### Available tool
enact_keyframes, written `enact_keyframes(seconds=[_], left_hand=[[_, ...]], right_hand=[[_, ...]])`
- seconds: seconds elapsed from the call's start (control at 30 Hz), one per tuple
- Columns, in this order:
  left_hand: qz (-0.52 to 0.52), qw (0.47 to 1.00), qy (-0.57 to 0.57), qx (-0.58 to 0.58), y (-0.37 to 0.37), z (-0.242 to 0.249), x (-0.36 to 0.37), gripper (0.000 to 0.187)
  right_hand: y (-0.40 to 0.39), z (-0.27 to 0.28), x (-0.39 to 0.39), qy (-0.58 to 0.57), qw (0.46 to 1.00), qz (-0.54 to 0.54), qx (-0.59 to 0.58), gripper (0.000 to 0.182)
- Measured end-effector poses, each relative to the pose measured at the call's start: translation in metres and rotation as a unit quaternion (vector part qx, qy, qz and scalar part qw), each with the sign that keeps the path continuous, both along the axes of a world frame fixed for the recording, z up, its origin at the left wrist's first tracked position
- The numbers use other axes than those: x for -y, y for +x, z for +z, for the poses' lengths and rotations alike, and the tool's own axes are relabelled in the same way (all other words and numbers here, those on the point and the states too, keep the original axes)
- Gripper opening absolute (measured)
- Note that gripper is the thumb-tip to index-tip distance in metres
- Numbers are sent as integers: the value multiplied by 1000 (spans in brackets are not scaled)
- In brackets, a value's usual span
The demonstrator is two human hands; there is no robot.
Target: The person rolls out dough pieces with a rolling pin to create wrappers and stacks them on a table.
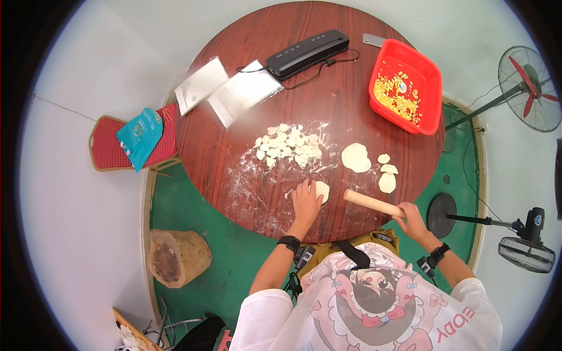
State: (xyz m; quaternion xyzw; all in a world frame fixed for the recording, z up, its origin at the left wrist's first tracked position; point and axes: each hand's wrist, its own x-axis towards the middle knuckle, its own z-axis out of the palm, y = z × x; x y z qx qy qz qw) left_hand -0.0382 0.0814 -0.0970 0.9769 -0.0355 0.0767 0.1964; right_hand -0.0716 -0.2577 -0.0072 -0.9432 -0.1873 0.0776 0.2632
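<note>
Close to the table's near edge, my left hand (307,202) has its fingers curled on the left edge of a flat round dough wrapper (322,191), which lies on the wood. My right hand (412,220) is wrapped round one end of a wooden rolling pin (373,203). The pin's other end points left, apart from the wrapper. Beyond it lies a pile of rolled dough wrappers (355,158), with a few smaller dough pieces (387,182) to the right. Many small floured dough lumps (287,145) are heaped beyond my left hand.
A red basin (434,88) with yellow crumbly bits stands at the far right of the round table (234,169). A black sealing machine (307,54) with a cord and silvery packets (243,93) lie at the back. Fans (530,88) stand right; a chair (105,143) and log stool (178,257) left.
</note>
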Motion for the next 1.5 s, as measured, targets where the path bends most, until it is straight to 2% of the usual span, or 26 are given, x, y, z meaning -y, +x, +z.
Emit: enact_keyframes(seconds=[0.07, 0.1, 0.17, 0.3, 0.37, 0.47, 0.6, 0.8, 0.87, 0.93, 1.0, 1.03, 1.07, 1.13, 1.2, 1.27, 1.3, 1.33, 1.37, 1.4, 1.43, 1.5], left_hand=[[-13, 996, -28, -87, 5, 2, 3, 44], [-14, 996, -27, -87, 7, 4, 4, 44], [32, 978, -101, -178, 11, 8, 6, 37], [67, 970, -180, -146, 10, -23, 5, 36], [110, 923, -316, -192, 11, -38, 0, 36], [146, 911, -356, -150, 10, -22, -1, 36], [182, 896, -380, -141, 14, -9, 0, 34], [137, 910, -375, -108, 11, -18, -4, 31], [180, 877, -441, -59, 3, -25, -9, 30], [197, 891, -399, -84, -6, -19, -20, 31], [273, 764, -531, -244, -17, 0, -27, 32], [282, 740, -546, -274, -21, 1, -32, 32], [283, 739, -546, -275, -22, 5, -38, 32], [267, 778, -465, -329, -22, 16, -49, 28], [276, 788, -452, -315, -23, 14, -53, 25], [262, 868, -412, -90, -23, 21, -49, 24], [233, 890, -383, -89, -23, 15, -49, 33], [234, 889, -383, -88, -23, 9, -48, 33], [174, 952, -242, -63, -23, 4, -47, 36], [109, 989, -94, -37, -23, 3, -45, 40], [100, 985, -92, -105, -25, 1, -43, 49], [93, 989, -53, -100, -22, -2, -42, 53]], right_hand=[[0, 1, -1, 3, 1000, -1, 2, 38], [-1, 1, -2, 7, 1000, -2, 4, 38], [-2, 1, -4, 7, 1000, -6, 4, 38], [-4, -2, -4, 13, 1000, -6, 11, 38], [-5, -3, -4, 12, 1000, -7, 10, 38], [-7, -5, -5, 14, 1000, -7, 6, 38], [-6, -5, -9, 17, 1000, -2, 11, 38], [-5, -3, -12, 13, 1000, -9, 1, 38], [-5, -2, -14, 13, 1000, -10, 7, 37], [-4, 1, -17, 11, 1000, -10, 11, 37], [1, 3, -26, 19, 1000, 6, -2, 36], [5, 2, -31, 19, 1000, 7, -3, 36], [10, -2, -38, 22, 999, 29, -5, 35], [20, -12, -54, 24, 998, 53, -8, 35], [28, -24, -78, -2, 995, 102, 24, 36], [34, -39, -103, -20, 989, 134, 52, 37], [37, -45, -115, -38, 983, 162, 79, 37], [40, -50, -125, -39, 983, 164, 80, 37], [42, -54, -135, -55, 978, 179, 92, 38], [44, -58, -144, -72, 973, 194, 103, 38], [44, -60, -150, -84, 974, 185, 100, 36], [44, -67, -158, -119, 973, 162, 115, 39]])
